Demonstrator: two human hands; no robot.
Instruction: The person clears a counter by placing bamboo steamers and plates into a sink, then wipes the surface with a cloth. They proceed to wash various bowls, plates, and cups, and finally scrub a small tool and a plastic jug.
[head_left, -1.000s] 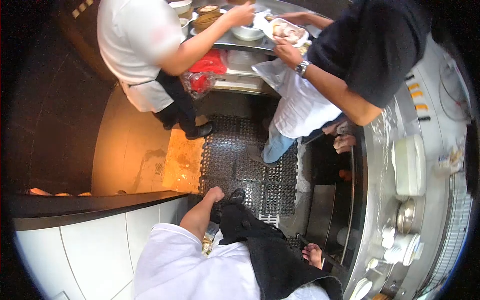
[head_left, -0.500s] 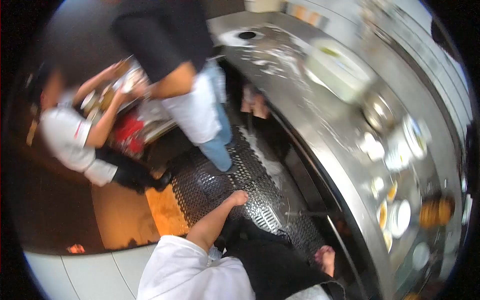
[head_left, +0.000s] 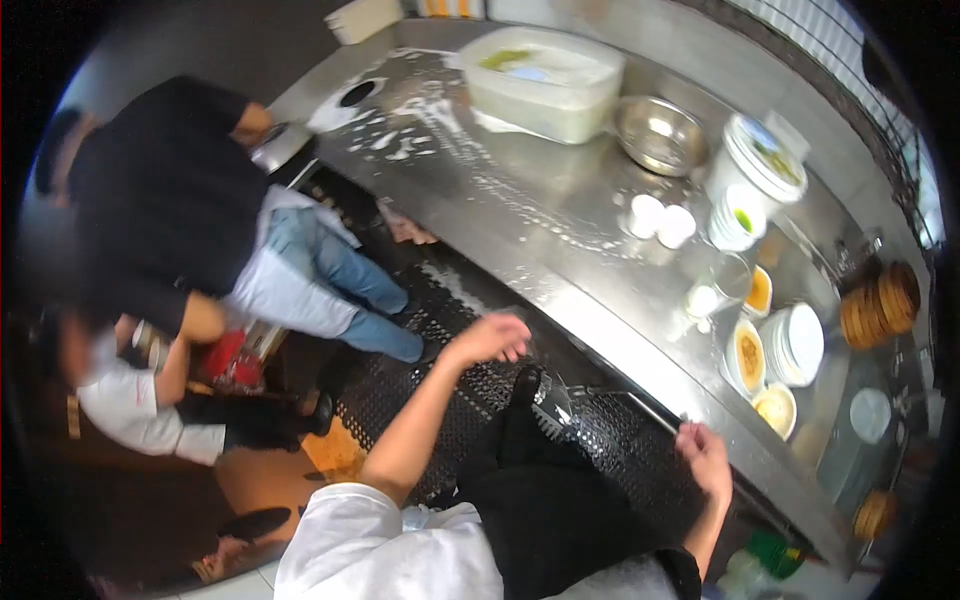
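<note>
My left hand (head_left: 490, 340) hangs over the dark perforated floor mat (head_left: 400, 400). Its fingers are slightly bent and apart, with nothing in them. Close to the front edge of the steel counter (head_left: 560, 230), my right hand (head_left: 707, 455) has its fingers curled in, and no object shows in it. The end of a metal rod (head_left: 655, 412) lies just left of those fingers. Nearest on the counter are small dishes with yellow-brown contents (head_left: 748, 355), a pale-yellow bowl (head_left: 776, 410) and a stack of white dishes (head_left: 793, 345).
Farther along the counter stand a tub of cloudy water (head_left: 545, 95), a metal bowl (head_left: 660, 135), a white bucket (head_left: 750, 165) and bamboo steamers (head_left: 880, 305). Foam streaks the surface. Two people, one in a black shirt (head_left: 160, 190), one in white (head_left: 125, 400), work at left.
My view has swung to the right, bringing more of the counter in. Both my hands sit higher in view. The person in black has turned toward the counter's far end and now holds a metal vessel.
</note>
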